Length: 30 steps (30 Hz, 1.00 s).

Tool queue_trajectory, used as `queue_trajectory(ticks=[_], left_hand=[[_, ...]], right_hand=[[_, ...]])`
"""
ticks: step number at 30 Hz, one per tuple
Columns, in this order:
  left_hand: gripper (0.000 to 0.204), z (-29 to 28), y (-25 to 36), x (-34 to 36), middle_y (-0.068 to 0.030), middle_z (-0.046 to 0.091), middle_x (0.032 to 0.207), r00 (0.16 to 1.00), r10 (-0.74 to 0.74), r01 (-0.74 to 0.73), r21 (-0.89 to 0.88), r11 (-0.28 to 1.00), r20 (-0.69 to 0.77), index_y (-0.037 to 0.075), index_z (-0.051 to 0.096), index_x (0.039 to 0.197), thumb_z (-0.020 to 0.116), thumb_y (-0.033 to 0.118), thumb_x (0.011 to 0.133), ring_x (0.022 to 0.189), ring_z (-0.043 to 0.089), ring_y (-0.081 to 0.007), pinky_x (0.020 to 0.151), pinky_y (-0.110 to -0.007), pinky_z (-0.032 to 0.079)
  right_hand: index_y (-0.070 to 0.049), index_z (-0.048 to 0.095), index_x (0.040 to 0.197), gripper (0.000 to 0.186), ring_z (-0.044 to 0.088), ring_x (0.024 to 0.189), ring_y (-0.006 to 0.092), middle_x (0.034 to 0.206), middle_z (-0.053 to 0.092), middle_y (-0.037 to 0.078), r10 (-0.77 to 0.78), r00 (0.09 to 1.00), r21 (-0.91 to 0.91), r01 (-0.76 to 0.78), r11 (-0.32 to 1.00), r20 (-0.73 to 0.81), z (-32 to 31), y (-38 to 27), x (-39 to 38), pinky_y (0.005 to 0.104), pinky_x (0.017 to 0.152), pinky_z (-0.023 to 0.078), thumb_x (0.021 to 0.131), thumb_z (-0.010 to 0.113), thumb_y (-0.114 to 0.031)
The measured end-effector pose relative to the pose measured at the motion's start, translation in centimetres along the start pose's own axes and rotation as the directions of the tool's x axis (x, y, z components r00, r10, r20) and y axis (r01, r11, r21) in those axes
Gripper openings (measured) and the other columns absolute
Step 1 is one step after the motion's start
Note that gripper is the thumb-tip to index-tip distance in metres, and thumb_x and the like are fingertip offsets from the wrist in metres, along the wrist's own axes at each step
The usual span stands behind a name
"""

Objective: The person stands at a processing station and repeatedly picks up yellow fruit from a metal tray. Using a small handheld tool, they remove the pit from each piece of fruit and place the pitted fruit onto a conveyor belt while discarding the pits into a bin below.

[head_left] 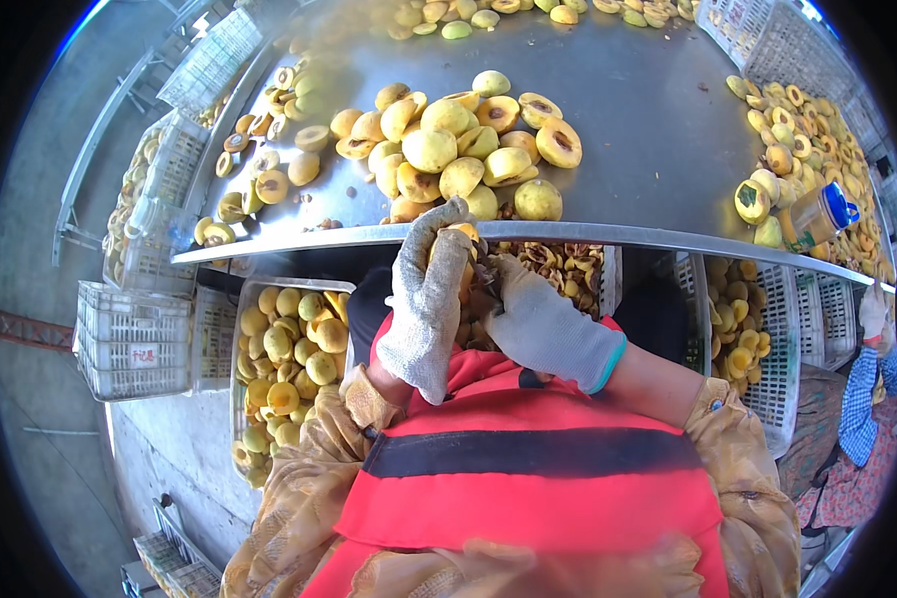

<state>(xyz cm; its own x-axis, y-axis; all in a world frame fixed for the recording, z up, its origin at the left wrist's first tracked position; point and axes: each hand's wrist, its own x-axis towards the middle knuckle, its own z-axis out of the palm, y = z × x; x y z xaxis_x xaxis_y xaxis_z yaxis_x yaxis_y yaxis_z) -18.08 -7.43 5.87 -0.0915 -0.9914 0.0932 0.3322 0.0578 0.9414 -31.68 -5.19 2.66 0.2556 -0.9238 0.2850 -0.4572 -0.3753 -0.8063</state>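
My gloved left hand (427,304) is wrapped round a yellow fruit (462,233) just below the steel table's front edge. My right hand (553,329), in a pale glove with a teal cuff, is closed beside it on something dark and small that I cannot make out. A heap of halved and whole yellow fruit (431,149) lies on the table (648,130) above both hands. Under the edge, behind my hands, sits a container of brownish cut scraps (558,269).
Crates of fruit (289,369) (738,319) stand below the table on both sides. Plastic crates (130,339) stack at the left. Fruit piles (797,130) and a blue-lidded jar (817,217) are on the table's right. A co-worker's gloved hand (873,314) shows at far right.
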Motion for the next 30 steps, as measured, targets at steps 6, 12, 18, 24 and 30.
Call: queue_trajectory(ticks=[6, 12, 18, 24, 30], left_hand=[[0.050, -0.4, -0.4, -0.2, -0.0098, 0.050, 0.126, 0.985, 0.174, -0.172, -0.102, 0.980, 0.015, 0.000, 0.045, 0.130, 0.061, 0.025, 0.090, 0.107, 0.052, -0.0177, 0.094, -0.031, 0.043], [0.047, -0.6, 1.0, -0.3, -0.0095, 0.052, 0.124, 0.982, 0.166, -0.178, 0.131, 0.975, 0.092, 0.001, 0.047, 0.128, 0.061, 0.025, 0.091, 0.111, 0.051, -0.0172, 0.096, -0.032, 0.042], [0.041, -0.8, -0.2, 0.1, -0.0074, 0.056, 0.118, 0.997, 0.075, -0.075, 0.004, 0.997, 0.025, 0.001, 0.050, 0.125, 0.056, 0.028, 0.095, 0.099, 0.053, -0.0121, 0.090, -0.026, 0.044], [0.051, -2.0, -0.9, -0.6, -0.0138, 0.049, 0.131, 0.931, 0.330, -0.359, 0.222, 0.907, 0.157, 0.001, 0.045, 0.130, 0.058, 0.033, 0.092, 0.117, 0.050, -0.0245, 0.100, -0.039, 0.040], [0.035, -1.5, 1.4, 0.3, -0.0067, 0.063, 0.105, 0.984, -0.135, 0.126, 0.079, 0.989, 0.120, 0.000, 0.060, 0.115, 0.058, 0.028, 0.094, 0.098, 0.056, -0.0128, 0.087, -0.028, 0.044]], right_hand=[[0.000, 0.048, 0.105, 0.021, 0.049, 0.041, 0.0145, 0.065, 0.052, 0.007, 0.373, 0.729, 0.629, -0.684, 0.370, 0.574, -4.0, -6.6, 1.9, 0.0299, 0.036, 0.041, 0.089, 0.045, -0.013], [0.000, 0.048, 0.105, 0.024, 0.062, 0.051, 0.0218, 0.073, 0.060, 0.016, 0.098, 0.995, 0.092, -0.099, 0.991, 0.007, -0.3, -2.4, 0.7, 0.0359, 0.041, 0.048, 0.090, 0.049, -0.018], [-0.001, 0.046, 0.107, 0.024, 0.050, 0.039, 0.0156, 0.067, 0.054, 0.009, 0.422, 0.728, 0.551, -0.685, 0.476, 0.540, -3.1, -5.3, 1.3, 0.0288, 0.030, 0.039, 0.093, 0.048, -0.021], [-0.001, 0.046, 0.106, 0.022, 0.049, 0.041, 0.0140, 0.065, 0.052, 0.007, 0.353, 0.735, 0.628, -0.678, 0.383, 0.578, -3.3, -5.8, 1.3, 0.0280, 0.034, 0.041, 0.091, 0.048, -0.018], [-0.002, 0.047, 0.100, 0.022, 0.051, 0.043, 0.0162, 0.065, 0.052, 0.009, 0.171, 0.961, 0.120, -0.200, 0.973, 0.219, -1.1, -2.1, 0.8, 0.0292, 0.038, 0.044, 0.089, 0.052, -0.020]])
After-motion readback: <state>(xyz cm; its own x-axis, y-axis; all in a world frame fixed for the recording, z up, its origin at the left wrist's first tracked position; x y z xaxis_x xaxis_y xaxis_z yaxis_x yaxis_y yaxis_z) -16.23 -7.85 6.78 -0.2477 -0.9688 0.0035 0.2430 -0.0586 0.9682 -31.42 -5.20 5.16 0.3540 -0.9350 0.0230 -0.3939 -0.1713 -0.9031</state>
